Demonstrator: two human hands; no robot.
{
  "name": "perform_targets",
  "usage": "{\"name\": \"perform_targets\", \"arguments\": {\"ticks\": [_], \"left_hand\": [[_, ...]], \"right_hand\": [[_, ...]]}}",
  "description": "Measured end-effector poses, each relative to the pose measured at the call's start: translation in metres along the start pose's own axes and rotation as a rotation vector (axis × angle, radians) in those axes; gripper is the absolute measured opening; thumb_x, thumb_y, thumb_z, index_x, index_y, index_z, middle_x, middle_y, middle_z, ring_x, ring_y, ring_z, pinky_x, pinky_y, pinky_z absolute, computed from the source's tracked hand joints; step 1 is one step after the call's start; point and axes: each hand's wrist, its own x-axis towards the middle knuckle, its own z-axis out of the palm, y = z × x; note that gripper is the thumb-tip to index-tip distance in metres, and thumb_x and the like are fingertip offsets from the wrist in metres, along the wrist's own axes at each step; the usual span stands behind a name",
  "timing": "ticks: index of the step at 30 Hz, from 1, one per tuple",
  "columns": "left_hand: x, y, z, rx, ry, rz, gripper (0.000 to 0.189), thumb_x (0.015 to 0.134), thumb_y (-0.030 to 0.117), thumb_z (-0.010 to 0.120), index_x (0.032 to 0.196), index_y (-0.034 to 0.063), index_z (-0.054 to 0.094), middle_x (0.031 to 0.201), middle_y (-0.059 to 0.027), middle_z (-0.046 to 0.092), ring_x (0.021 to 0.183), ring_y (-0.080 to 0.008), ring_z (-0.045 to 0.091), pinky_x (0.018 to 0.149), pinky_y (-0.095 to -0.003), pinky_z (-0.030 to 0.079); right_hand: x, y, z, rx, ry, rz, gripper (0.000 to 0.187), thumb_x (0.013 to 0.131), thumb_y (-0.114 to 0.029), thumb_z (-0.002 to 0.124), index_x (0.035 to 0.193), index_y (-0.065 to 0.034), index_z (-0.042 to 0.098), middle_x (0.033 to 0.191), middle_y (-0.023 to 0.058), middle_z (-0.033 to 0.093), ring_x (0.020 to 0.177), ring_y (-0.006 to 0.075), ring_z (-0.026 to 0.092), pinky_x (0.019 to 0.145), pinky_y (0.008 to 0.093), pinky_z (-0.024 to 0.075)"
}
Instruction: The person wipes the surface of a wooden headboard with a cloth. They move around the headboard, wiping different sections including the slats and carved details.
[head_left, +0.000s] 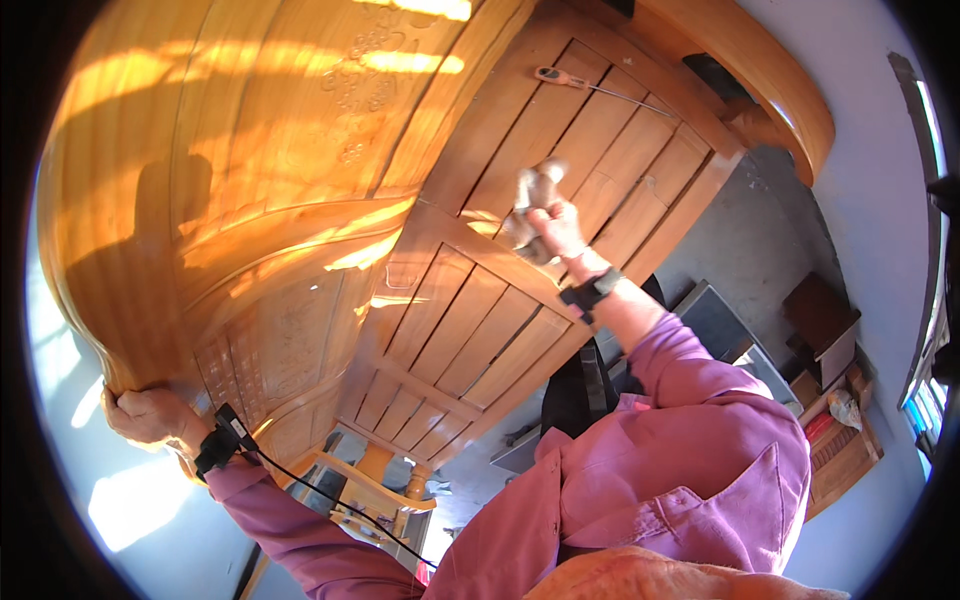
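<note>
My right hand (556, 229) holds a crumpled, greyish-white cloth (536, 191), blurred, over a slatted wooden panel (491, 262). My left hand (150, 415) grips the lower left edge of a tall, glossy wooden headboard (247, 165) with carved flower patterns. Slatted panel and carved headboard meet along a long edge. On the slats, beyond the cloth, lies a screwdriver (562, 77) with an orange and white handle and a long thin shaft. Both wrists wear black straps; a black cable runs from the left one along my sleeve.
A curved wooden rail (787, 82) stands at the upper right by the wall. Wooden furniture (844, 450) and a dark-topped box (820, 315) are at the right. Below the panel is a light wooden chair-like piece (375, 487). My shadow falls on the carved wood.
</note>
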Motion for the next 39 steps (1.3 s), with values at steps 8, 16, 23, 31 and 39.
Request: {"name": "perform_targets", "arguments": {"ticks": [8, 16, 23, 31, 39], "left_hand": [[-0.004, 0.081, -0.014, -0.01, 0.075, 0.171, 0.036, 0.095, 0.024, 0.049, 0.112, -0.0033, 0.066, 0.115, -0.023, 0.066, 0.102, -0.0361, 0.064, 0.089, -0.0434, 0.051], [-0.278, 0.41, 0.02, -0.861, -0.983, 0.492, 0.056, 0.085, 0.013, 0.064, 0.139, 0.0008, 0.052, 0.153, -0.0161, 0.04, 0.145, -0.0354, 0.034, 0.115, -0.0524, 0.033], [-0.308, 0.606, 0.104, -0.729, -1.018, 0.493, 0.064, 0.081, 0.002, 0.059, 0.143, 0.0009, 0.044, 0.157, -0.0125, 0.031, 0.149, -0.0369, 0.02, 0.105, -0.0506, 0.043], [-0.326, 0.63, 0.11, -0.586, -0.999, 0.497, 0.028, 0.09, 0.014, 0.053, 0.116, 0.0059, 0.061, 0.122, -0.0135, 0.055, 0.124, -0.0324, 0.047, 0.086, -0.0448, 0.05], [-0.359, 0.608, 0.118, -0.696, -0.92, 0.36, 0.017, 0.085, 0.012, 0.059, 0.099, 0.011, 0.067, 0.106, -0.0103, 0.061, 0.108, -0.0274, 0.056, 0.084, -0.0424, 0.046]], "right_hand": [[0.025, -0.06, -0.223, -0.685, 0.58, -0.468, 0.04, 0.083, -0.016, 0.066, 0.122, -0.0068, 0.06, 0.108, 0.0169, 0.067, 0.102, 0.0319, 0.066, 0.089, 0.0403, 0.0518], [0.096, -0.081, -0.284, -1.398, 0.892, -0.625, 0.033, 0.083, -0.025, 0.065, 0.103, 0.001, 0.061, 0.112, 0.0212, 0.06, 0.113, 0.0426, 0.049, 0.102, 0.054, 0.0376], [0.109, -0.063, -0.279, -1.491, 0.934, -0.688, 0.029, 0.082, -0.022, 0.064, 0.099, 0.002, 0.06, 0.113, 0.0235, 0.057, 0.119, 0.0438, 0.047, 0.106, 0.0533, 0.0359], [0.108, -0.068, -0.275, -1.446, 0.911, -0.656, 0.036, 0.082, -0.023, 0.064, 0.104, 0.0048, 0.059, 0.119, 0.0258, 0.056, 0.124, 0.0465, 0.045, 0.109, 0.0535, 0.0334], [0.108, -0.064, -0.28, -1.53, 0.914, -0.691, 0.035, 0.084, -0.023, 0.064, 0.102, 0.0058, 0.058, 0.116, 0.026, 0.057, 0.12, 0.0454, 0.047, 0.107, 0.0523, 0.0364]]}}
